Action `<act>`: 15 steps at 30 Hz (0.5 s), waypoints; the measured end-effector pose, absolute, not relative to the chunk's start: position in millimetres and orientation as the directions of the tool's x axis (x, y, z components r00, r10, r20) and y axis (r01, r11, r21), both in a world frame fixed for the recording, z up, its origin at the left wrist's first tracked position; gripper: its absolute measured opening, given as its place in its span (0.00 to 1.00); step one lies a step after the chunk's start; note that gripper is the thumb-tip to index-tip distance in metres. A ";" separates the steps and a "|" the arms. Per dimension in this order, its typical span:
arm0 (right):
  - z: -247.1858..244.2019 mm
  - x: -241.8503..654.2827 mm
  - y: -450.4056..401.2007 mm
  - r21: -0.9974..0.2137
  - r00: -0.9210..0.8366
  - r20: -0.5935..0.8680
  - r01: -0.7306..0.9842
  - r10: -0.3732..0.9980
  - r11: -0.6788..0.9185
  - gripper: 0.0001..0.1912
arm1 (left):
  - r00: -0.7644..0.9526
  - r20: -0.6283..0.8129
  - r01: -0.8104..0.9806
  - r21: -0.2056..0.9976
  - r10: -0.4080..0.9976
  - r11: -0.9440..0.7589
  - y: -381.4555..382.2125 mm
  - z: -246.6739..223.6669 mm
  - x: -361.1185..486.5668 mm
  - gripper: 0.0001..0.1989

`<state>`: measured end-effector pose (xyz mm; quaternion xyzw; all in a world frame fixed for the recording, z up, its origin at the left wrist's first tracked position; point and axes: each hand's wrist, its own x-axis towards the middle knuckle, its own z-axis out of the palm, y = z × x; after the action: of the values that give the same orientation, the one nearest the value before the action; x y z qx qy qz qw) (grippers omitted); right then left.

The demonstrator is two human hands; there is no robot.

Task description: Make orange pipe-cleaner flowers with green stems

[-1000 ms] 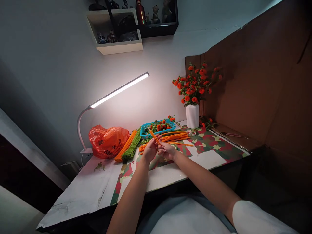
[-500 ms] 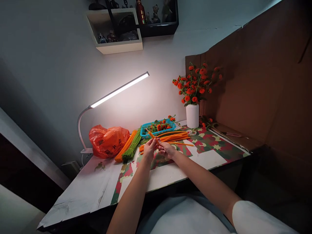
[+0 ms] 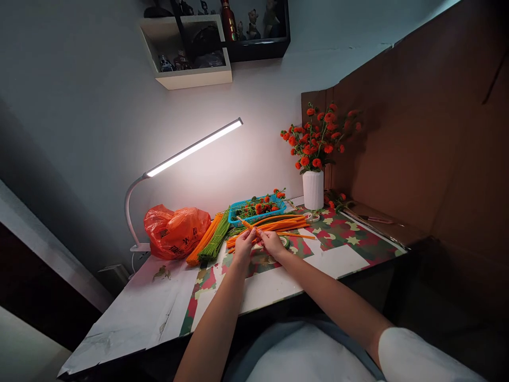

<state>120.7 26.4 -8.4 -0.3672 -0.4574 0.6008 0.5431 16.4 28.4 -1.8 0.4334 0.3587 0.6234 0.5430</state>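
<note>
Over the front middle of the table, my left hand [image 3: 244, 245] and my right hand [image 3: 272, 244] meet with fingers pinched. Between them is a thin stick wound with an orange chenille stem [image 3: 247, 225], its bare tip pointing up and left. My left fingers grip the wound part, and those of my right hand press against its lower end. Just behind the hands lie loose orange chenille stems [image 3: 288, 224]. A roll of green tape [image 3: 285, 242] rests beside my right hand, partly hidden by it.
Left of the hands lie bundled green chenille stems [image 3: 214, 245], orange ones [image 3: 204, 241] and an orange plastic bag [image 3: 175, 231]. Behind stands a blue basket [image 3: 238, 218] of flowers. A white vase [image 3: 313, 191] with orange flowers stands back right. A lit lamp [image 3: 194, 148] reaches over the table.
My right hand's fingers have closed in toward the left hand at the lower end of the wound stick. The view has shifted very slightly; the other things lie as before.
</note>
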 end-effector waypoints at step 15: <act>4.4 134.4 18.4 -0.644 -0.678 -0.144 -0.488 0.721 -0.589 0.14 | 0.012 0.172 -0.624 0.771 0.985 -0.127 29.6 11.9 4.4 0.11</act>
<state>134.4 18.4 4.4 -0.1996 -0.2908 0.8686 0.3480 4.4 29.6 11.9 0.3625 0.2488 0.6573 0.6121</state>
